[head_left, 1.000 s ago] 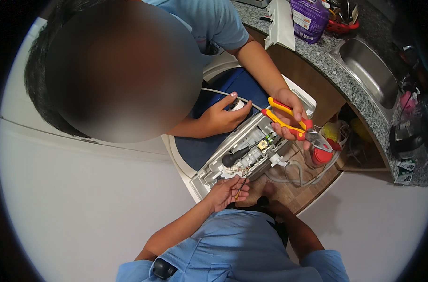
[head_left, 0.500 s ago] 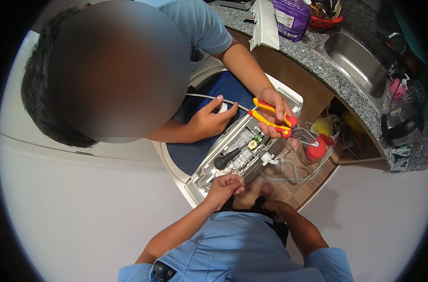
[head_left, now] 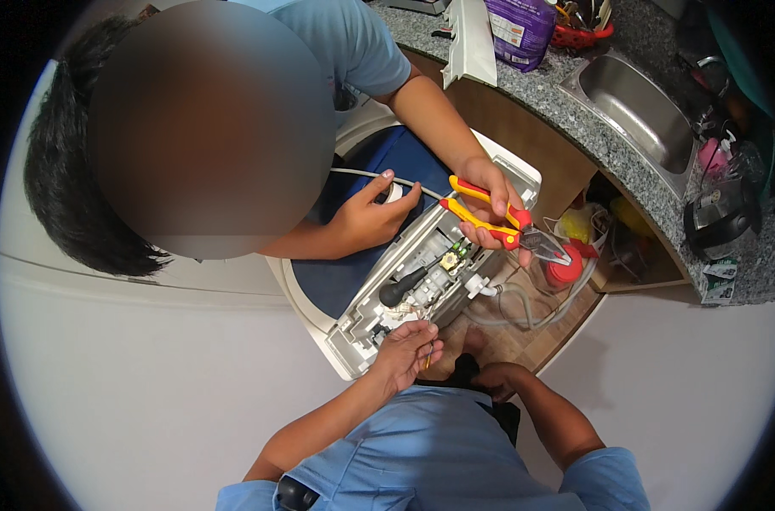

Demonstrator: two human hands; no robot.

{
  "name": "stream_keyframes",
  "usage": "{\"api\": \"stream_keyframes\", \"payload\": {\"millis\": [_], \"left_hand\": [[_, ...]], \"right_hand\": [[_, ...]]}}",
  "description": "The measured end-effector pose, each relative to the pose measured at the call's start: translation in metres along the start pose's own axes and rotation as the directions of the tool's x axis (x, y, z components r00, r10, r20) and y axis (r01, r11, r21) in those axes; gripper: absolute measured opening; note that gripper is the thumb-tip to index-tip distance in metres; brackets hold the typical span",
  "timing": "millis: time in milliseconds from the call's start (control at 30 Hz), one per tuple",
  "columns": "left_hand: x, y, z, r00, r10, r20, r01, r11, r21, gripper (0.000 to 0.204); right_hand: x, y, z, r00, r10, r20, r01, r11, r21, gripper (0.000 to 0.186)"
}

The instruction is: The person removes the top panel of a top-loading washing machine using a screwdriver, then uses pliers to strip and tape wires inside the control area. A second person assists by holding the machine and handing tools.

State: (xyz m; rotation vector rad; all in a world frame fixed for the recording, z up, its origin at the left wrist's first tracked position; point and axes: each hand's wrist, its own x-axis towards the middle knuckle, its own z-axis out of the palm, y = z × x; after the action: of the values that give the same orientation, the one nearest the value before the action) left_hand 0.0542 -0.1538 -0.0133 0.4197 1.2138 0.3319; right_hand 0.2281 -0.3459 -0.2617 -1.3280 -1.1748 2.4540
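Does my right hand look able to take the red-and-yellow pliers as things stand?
Probably not freely: the other person's hand grips the pliers by their handles, and your right hand is low, near your legs.

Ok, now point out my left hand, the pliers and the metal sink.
Left hand (head_left: 399,353), head view: back of the hand.
Pliers (head_left: 519,219), head view: red part of one handle.
Metal sink (head_left: 639,109), head view: bare inside of the basin.

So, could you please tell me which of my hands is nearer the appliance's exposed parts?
Your left hand: it pinches thin wiring close beside the exposed parts, whereas your right hand is farther off, near the hem of your blue shirt.
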Motion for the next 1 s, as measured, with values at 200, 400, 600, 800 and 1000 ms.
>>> {"api": "stream_keyframes", "payload": {"millis": [200,400,600,800,1000], "left_hand": [[0.006,-0.009,-0.001,0.996,0.093,-0.015,-0.088,0.977,0.195,0.025],[0.002,0.011,0.008,0.994,0.112,0.003,-0.105,0.915,0.390,0.023],[0.009,0.005,-0.005,0.991,0.129,0.021,-0.130,0.953,0.275,0.022],[0.003,0.002,-0.008,0.993,0.094,0.074,-0.103,0.987,0.125,0.016],[-0.002,-0.002,0.002,0.996,-0.022,0.085,0.013,0.994,0.111,0.016]], "right_hand": [[0.014,0.004,0.005,1.000,-0.012,0.021,0.009,0.989,0.149,0.048],[0.035,0.062,-0.003,0.839,-0.541,0.060,0.500,0.722,-0.479,0.052],[-0.051,-0.074,0.028,0.841,0.086,-0.534,-0.106,0.994,-0.006,0.065],[-0.106,-0.093,0.003,0.926,-0.117,-0.359,-0.146,0.766,-0.626,0.082],[-0.114,-0.132,-0.011,0.717,-0.409,-0.564,0.516,0.856,0.035,0.049]]}}
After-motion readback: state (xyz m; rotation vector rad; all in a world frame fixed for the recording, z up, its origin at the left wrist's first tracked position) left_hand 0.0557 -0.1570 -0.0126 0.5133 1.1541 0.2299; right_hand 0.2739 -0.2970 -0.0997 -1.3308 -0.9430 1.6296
